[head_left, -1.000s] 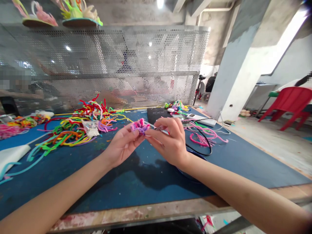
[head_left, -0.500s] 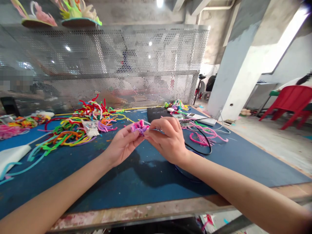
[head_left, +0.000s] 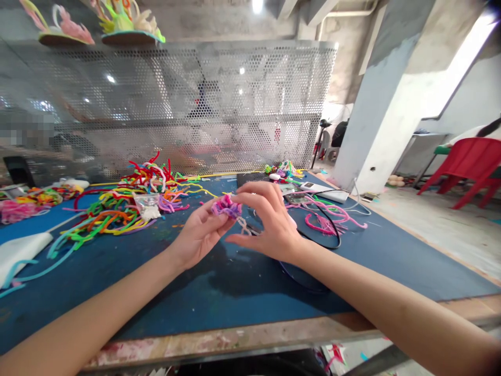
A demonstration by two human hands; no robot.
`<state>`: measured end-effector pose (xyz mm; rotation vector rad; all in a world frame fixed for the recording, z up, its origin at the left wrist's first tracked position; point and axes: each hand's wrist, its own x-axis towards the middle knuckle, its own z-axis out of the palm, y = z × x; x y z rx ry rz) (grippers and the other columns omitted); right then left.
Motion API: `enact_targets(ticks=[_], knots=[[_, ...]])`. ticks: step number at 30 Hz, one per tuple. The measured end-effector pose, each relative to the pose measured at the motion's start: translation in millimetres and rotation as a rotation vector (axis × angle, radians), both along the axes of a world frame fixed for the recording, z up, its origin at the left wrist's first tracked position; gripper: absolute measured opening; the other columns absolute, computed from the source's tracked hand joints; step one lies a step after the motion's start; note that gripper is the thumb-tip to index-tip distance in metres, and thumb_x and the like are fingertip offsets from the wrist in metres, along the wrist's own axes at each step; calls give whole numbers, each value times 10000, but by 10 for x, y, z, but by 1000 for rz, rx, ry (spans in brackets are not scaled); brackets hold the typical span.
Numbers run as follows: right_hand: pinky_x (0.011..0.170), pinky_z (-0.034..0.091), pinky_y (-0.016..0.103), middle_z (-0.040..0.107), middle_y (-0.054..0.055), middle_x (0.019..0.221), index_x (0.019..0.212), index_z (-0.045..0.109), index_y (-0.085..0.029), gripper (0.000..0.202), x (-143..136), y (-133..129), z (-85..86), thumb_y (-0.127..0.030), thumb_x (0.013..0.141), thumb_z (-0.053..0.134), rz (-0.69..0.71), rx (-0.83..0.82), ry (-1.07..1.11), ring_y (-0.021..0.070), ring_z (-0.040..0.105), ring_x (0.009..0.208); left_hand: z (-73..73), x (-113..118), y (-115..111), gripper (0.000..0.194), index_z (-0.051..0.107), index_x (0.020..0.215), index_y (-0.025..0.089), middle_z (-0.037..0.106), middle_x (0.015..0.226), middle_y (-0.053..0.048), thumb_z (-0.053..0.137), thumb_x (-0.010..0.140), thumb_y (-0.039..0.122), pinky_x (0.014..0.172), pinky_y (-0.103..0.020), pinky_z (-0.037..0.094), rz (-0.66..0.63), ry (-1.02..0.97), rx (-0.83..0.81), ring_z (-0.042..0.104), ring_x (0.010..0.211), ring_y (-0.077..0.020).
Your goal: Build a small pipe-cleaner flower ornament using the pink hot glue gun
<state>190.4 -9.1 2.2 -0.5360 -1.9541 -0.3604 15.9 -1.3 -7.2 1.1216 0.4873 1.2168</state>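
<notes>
My left hand (head_left: 199, 232) pinches a small pink-and-purple fuzzy piece (head_left: 227, 207), bent into tight loops like pipe cleaner, above the middle of the table. Just right of it is my right hand (head_left: 270, 219), its thumb and fingers spread apart and nothing gripped between them. One of its fingertips comes close to the pink-and-purple piece; whether it touches I cannot tell. A pale, beady-looking strand (head_left: 243, 225) shows below the piece, between the two hands. My right fingers partly cover what lies behind them.
A heap of coloured pipe cleaners (head_left: 109, 209) and a small clear bag (head_left: 148, 205) lie to the left. On the right are pink pipe cleaners (head_left: 323, 223), a black cable (head_left: 336, 235) and a white device (head_left: 324, 191). A perforated metal screen (head_left: 168, 109) stands behind the blue tabletop (head_left: 376, 261).
My right hand has let go and its fingers have spread, with the thumb dropping away from the piece. The pale strand has come into sight. My left hand keeps its hold, almost still.
</notes>
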Motion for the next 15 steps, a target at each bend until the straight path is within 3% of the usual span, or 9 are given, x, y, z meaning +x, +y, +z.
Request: enact_targets(ticks=[2, 4, 6, 9, 15], knots=[[882, 448, 376, 566, 111, 1123, 1133, 516, -195, 515, 0, -6, 17, -458, 730, 700, 157, -115, 24, 222, 526, 1062, 11, -29, 32, 338, 631, 988, 188, 687, 878, 16, 762, 679, 142, 829, -196, 496, 48, 5, 8, 639, 826, -95], [800, 476, 332, 604, 87, 1023, 1018, 562, -189, 373, -13, -2, 17, -433, 760, 676, 252, -270, 181, 191, 568, 956, 18, -68, 71, 362, 624, 979, 204, 680, 874, 25, 778, 656, 152, 853, -212, 484, 114, 33, 45, 636, 830, -96], [683, 474, 273, 619, 36, 842, 861, 587, -187, 215, -36, 16, 8, -390, 805, 631, 276, -483, 390, 140, 577, 771, 27, -108, 104, 401, 618, 970, 219, 669, 903, 30, 797, 619, 143, 852, -219, 478, 198, 114, 144, 629, 851, -105], [531, 403, 219, 557, -17, 642, 729, 575, -172, 224, -76, 59, -4, -381, 796, 623, 315, -790, 552, 87, 495, 570, 53, -150, 117, 438, 610, 945, 219, 648, 925, 27, 819, 571, 131, 804, -215, 485, 325, 288, 352, 619, 852, -120], [495, 339, 198, 487, -47, 583, 680, 511, -160, 303, -118, 110, -31, -426, 784, 611, 493, -1011, 552, 54, 415, 513, 46, -171, 137, 442, 598, 941, 202, 646, 903, 0, 827, 562, 190, 732, -239, 515, 390, 385, 522, 622, 821, -142]])
